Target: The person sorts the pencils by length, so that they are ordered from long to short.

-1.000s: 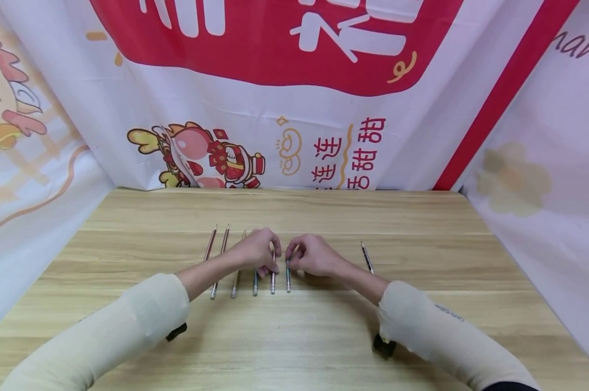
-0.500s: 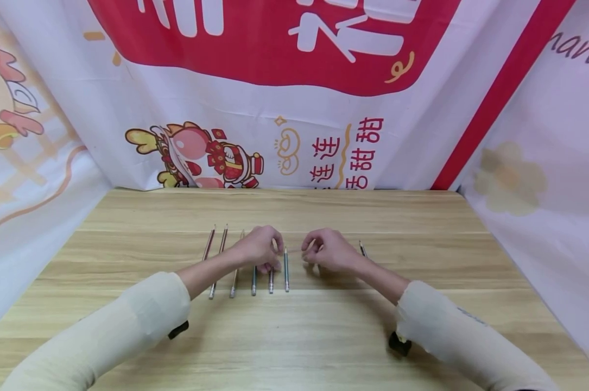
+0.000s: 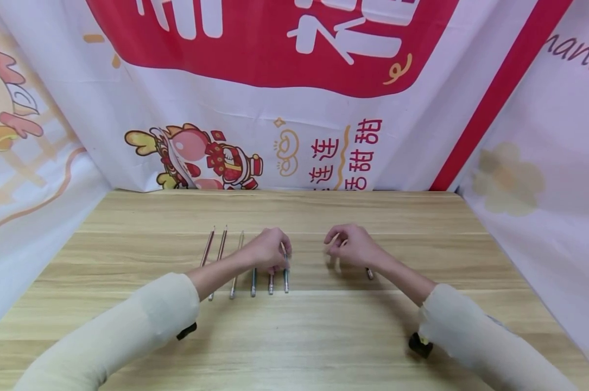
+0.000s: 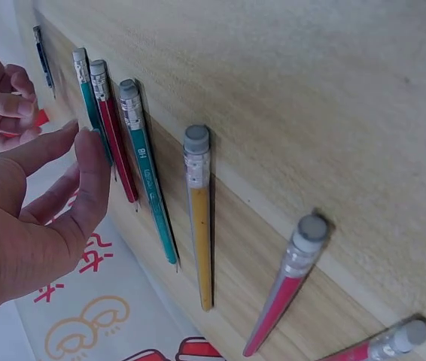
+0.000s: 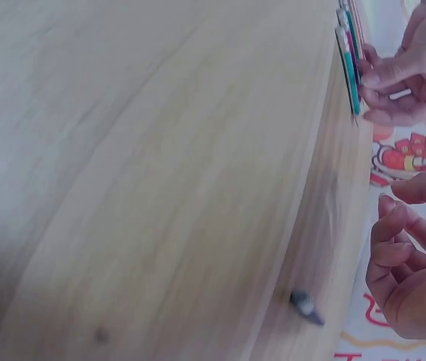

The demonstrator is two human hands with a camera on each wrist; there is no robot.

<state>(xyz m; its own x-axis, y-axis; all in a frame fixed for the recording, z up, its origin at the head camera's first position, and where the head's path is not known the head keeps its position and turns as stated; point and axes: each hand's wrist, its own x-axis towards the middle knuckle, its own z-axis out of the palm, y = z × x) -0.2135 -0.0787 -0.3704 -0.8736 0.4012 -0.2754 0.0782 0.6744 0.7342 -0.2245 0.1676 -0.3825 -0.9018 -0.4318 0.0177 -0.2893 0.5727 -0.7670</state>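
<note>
My left hand is at the right end of a row of pencils, its bent fingers right at a green pencil. In the left wrist view, thumb and index finger nearly meet beside that green pencil. Left of it lie a red pencil, another green pencil, a yellow pencil and two more reddish ones, erasers toward me. My right hand, fingers loosely curled around nothing, hovers left of a dark pencil, mostly hidden behind the wrist. Its end shows blurred in the right wrist view.
The pencils lie on a wood-grain table. Printed white and red cloth hangs along the back edge, with more cloth on both sides. Each forearm carries a small dark device below the sleeve.
My right hand has moved right, away from the green pencil toward the separate dark one. My left hand has shifted slightly right, from the red pencil to the green pencil at the row's end.
</note>
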